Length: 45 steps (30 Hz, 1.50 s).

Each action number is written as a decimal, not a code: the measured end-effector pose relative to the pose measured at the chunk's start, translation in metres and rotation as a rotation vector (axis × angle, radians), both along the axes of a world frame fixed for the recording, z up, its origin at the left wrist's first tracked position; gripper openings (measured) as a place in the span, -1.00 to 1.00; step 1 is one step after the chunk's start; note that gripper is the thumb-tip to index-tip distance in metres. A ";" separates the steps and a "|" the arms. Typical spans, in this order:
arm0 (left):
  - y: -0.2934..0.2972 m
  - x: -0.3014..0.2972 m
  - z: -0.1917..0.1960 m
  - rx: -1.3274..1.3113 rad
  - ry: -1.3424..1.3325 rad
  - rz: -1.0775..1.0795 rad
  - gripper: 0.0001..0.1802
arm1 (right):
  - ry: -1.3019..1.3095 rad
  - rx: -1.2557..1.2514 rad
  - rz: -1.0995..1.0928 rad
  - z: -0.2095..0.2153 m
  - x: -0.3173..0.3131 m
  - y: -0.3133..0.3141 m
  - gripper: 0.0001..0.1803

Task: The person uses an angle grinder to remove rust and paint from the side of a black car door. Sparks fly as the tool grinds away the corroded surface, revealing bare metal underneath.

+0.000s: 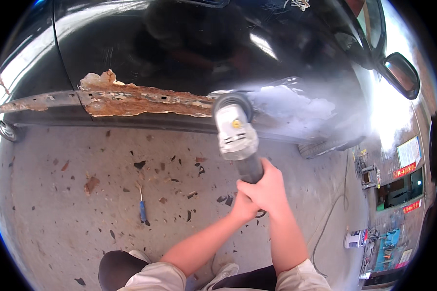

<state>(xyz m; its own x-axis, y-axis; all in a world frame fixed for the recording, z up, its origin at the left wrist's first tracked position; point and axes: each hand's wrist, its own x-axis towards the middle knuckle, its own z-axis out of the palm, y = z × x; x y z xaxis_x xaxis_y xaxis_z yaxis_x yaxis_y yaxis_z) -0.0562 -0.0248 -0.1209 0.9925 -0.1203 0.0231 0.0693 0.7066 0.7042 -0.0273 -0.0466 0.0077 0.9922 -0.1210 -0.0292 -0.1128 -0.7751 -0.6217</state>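
Both my hands grip the dark handle of a grey angle grinder [235, 131]. My right hand [267, 186] wraps the handle on top, and my left hand [243, 207] holds it just below. The grinder's head presses against the rusty lower sill [141, 101] of a black car [189, 43], at the right end of the rust strip. A cloud of pale dust [296, 104] blows to the right from the contact point. Filler patches [98, 80] show at the rust strip's left end.
Rust flakes and debris [90, 184] litter the concrete floor. A blue-handled tool [142, 206] lies on the floor left of my arms. A power cable [327, 218] runs off to the right near a paint can [355, 238]. The car's side mirror [400, 72] sticks out at upper right.
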 end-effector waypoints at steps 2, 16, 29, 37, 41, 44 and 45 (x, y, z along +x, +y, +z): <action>-0.004 0.000 -0.006 0.003 -0.019 0.014 -0.60 | -0.011 -0.009 0.048 -0.001 0.007 0.006 -0.43; -0.006 0.004 0.001 0.030 -0.045 0.003 -0.62 | -0.008 0.017 -0.011 0.001 0.002 -0.006 -0.47; -0.004 0.005 -0.007 0.158 -0.058 0.042 -0.56 | -0.012 -0.046 0.045 0.007 0.005 0.009 -0.45; 0.007 0.003 0.002 0.087 -0.036 -0.032 -0.59 | -0.036 -0.030 0.038 0.000 0.003 0.007 -0.46; -0.004 -0.003 0.001 -0.008 -0.010 0.057 -0.63 | -0.038 -0.059 0.046 -0.003 0.000 0.004 -0.45; 0.003 0.007 -0.001 0.008 -0.079 0.024 -0.64 | -0.034 -0.033 0.032 0.007 0.003 0.012 -0.44; 0.002 0.006 0.001 0.009 -0.085 0.029 -0.64 | -0.050 -0.013 0.033 0.003 0.001 0.008 -0.43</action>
